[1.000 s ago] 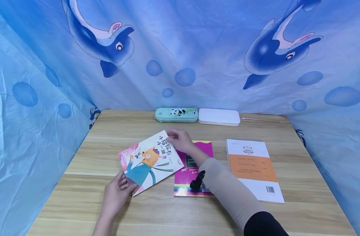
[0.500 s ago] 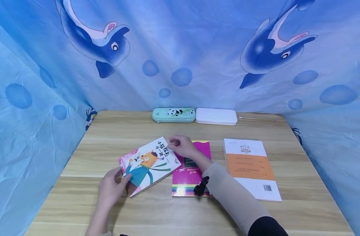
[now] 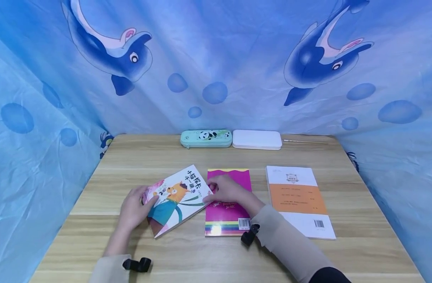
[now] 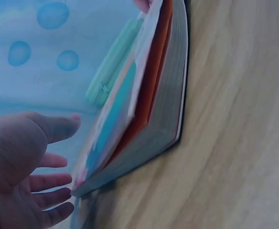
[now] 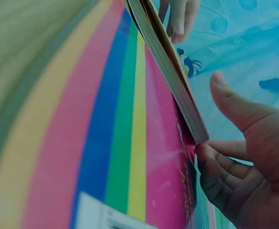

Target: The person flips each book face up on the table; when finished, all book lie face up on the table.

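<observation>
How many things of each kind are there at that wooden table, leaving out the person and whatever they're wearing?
Books: 3 (cat-cover book, magenta book, orange-and-white book)
Flat cases: 2 (green panda case, plain white case)
Thin sticks, perhaps a pencil or brush: 1 (slim stick)
Total: 6

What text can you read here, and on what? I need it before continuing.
"小猫探长" on the cat book; the line below ends "一跳", smaller print unreadable.
"ABC" on the magenta book; other lettering too small or blurred.
White-and-orange book: print too small.
Numbers: none legible.
</observation>
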Demonstrator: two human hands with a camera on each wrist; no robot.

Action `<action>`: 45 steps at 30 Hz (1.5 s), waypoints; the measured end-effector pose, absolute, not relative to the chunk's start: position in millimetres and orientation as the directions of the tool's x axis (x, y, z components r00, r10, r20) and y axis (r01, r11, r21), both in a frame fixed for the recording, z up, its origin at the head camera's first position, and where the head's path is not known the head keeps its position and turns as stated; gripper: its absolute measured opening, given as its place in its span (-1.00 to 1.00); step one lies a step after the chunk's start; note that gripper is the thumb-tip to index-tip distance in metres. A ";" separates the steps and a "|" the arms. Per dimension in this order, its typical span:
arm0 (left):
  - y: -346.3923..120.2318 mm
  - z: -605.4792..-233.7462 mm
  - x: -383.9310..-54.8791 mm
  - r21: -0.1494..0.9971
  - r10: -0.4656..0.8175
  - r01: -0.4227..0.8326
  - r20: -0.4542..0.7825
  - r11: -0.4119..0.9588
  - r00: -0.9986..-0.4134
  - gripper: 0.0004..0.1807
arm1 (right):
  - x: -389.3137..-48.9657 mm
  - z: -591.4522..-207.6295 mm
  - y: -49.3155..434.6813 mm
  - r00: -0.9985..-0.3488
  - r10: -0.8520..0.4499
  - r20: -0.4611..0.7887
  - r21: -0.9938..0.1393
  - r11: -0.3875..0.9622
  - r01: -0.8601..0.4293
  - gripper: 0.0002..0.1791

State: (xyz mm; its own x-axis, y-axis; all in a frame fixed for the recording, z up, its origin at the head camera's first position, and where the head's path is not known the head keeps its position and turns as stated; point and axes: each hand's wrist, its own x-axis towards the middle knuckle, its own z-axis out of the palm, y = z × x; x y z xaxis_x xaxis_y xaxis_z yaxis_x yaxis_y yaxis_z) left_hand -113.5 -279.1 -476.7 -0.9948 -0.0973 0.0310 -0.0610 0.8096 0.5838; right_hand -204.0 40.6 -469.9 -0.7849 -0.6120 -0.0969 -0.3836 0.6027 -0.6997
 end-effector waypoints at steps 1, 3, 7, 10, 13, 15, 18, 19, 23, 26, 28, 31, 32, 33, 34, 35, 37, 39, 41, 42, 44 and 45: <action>-280.1 -477.7 -114.8 0.580 -0.092 -0.059 0.028 0.813 -0.995 -0.30 | -202.1 -469.3 39.4 -0.782 -0.616 -0.099 -0.695 0.605 -0.389 -0.55; -281.5 -479.6 -116.8 0.573 -0.086 -0.061 0.016 0.817 -0.996 -0.30 | -199.0 -468.0 37.0 -0.783 -0.614 -0.102 -0.687 0.613 -0.391 -0.52; -282.6 -482.0 -117.7 0.582 -0.089 -0.079 -0.012 0.809 -0.996 -0.29 | -196.7 -465.6 33.5 -0.787 -0.607 -0.109 -0.675 0.626 -0.389 -0.52; -283.6 -483.8 -117.5 0.590 -0.085 -0.082 -0.023 0.803 -0.996 -0.26 | -197.9 -463.4 32.5 -0.784 -0.611 -0.110 -0.660 0.635 -0.402 -0.53; -285.2 -486.0 -116.9 0.588 -0.081 -0.078 -0.020 0.805 -0.996 -0.24 | -200.9 -462.5 31.7 -0.775 -0.624 -0.104 -0.634 0.642 -0.432 -0.55; -286.4 -487.1 -115.8 0.586 -0.081 -0.073 -0.014 0.807 -0.997 -0.23 | -203.5 -463.1 31.1 -0.772 -0.627 -0.101 -0.623 0.645 -0.442 -0.55; -288.5 -488.4 -111.7 0.576 -0.085 -0.066 0.007 0.815 -0.996 -0.23 | -208.2 -465.8 29.6 -0.778 -0.622 -0.091 -0.625 0.643 -0.442 -0.57; -289.3 -488.4 -109.6 0.572 -0.087 -0.060 0.019 0.818 -0.996 -0.24 | -209.9 -466.7 29.0 -0.779 -0.621 -0.085 -0.631 0.639 -0.440 -0.59; -293.6 -488.8 -99.6 0.550 -0.100 -0.048 0.065 0.834 -0.993 -0.29 | -216.8 -470.2 25.3 -0.797 -0.601 -0.058 -0.639 0.636 -0.433 -0.65; -295.6 -487.6 -92.7 0.550 -0.122 -0.060 0.076 0.833 -0.990 -0.31 | -221.9 -472.9 20.0 -0.822 -0.568 -0.035 -0.611 0.663 -0.432 -0.63; -295.6 -486.1 -88.7 0.559 -0.139 -0.079 0.065 0.825 -0.988 -0.28 | -225.7 -475.2 15.7 -0.836 -0.548 -0.020 -0.587 0.683 -0.434 -0.59; -294.8 -484.9 -83.3 0.568 -0.157 -0.111 0.032 0.815 -0.987 -0.20 | -230.2 -477.5 9.3 -0.847 -0.532 0.002 -0.529 0.718 -0.452 -0.50; -294.3 -484.9 -81.7 0.570 -0.163 -0.121 0.022 0.813 -0.986 -0.16 | -231.6 -477.9 7.6 -0.845 -0.535 0.008 -0.513 0.723 -0.462 -0.49; -293.4 -485.1 -80.2 0.567 -0.167 -0.129 0.015 0.814 -0.986 -0.13 | -232.8 -478.4 6.3 -0.841 -0.541 0.015 -0.493 0.728 -0.477 -0.48; -292.4 -485.4 -78.9 0.564 -0.172 -0.136 0.010 0.815 -0.985 -0.10 | -233.9 -478.8 5.0 -0.837 -0.546 0.023 -0.470 0.733 -0.491 -0.48; -290.9 -485.8 -77.7 0.563 -0.176 -0.144 0.003 0.814 -0.984 -0.08 | -235.5 -479.1 4.2 -0.832 -0.554 0.031 -0.451 0.735 -0.506 -0.49; -287.1 -486.5 -75.5 0.570 -0.184 -0.161 -0.016 0.806 -0.983 -0.03 | -239.1 -480.2 3.6 -0.823 -0.566 0.048 -0.424 0.735 -0.529 -0.51; -282.7 -487.3 -73.6 0.580 -0.193 -0.180 -0.041 0.794 -0.980 0.01 | -242.9 -482.0 4.3 -0.824 -0.564 0.060 -0.417 0.735 -0.534 -0.52; -278.4 -487.8 -71.3 0.596 -0.207 -0.211 -0.075 0.775 -0.975 0.05 | -247.5 -484.3 5.6 -0.828 -0.558 0.064 -0.443 0.728 -0.524 -0.51; -276.7 -488.0 -70.1 0.601 -0.215 -0.225 -0.091 0.766 -0.972 0.07 | -249.7 -485.9 6.5 -0.828 -0.557 0.064 -0.461 0.719 -0.520 -0.51; -273.9 -488.0 -68.1 0.615 -0.228 -0.248 -0.113 0.749 -0.967 0.10 | -253.9 -489.2 7.9 -0.825 -0.562 0.058 -0.504 0.697 -0.511 -0.50; -273.0 -488.2 -66.7 0.626 -0.239 -0.262 -0.123 0.735 -0.963 0.11 | -256.0 -490.9 8.4 -0.822 -0.567 0.055 -0.527 0.682 -0.507 -0.49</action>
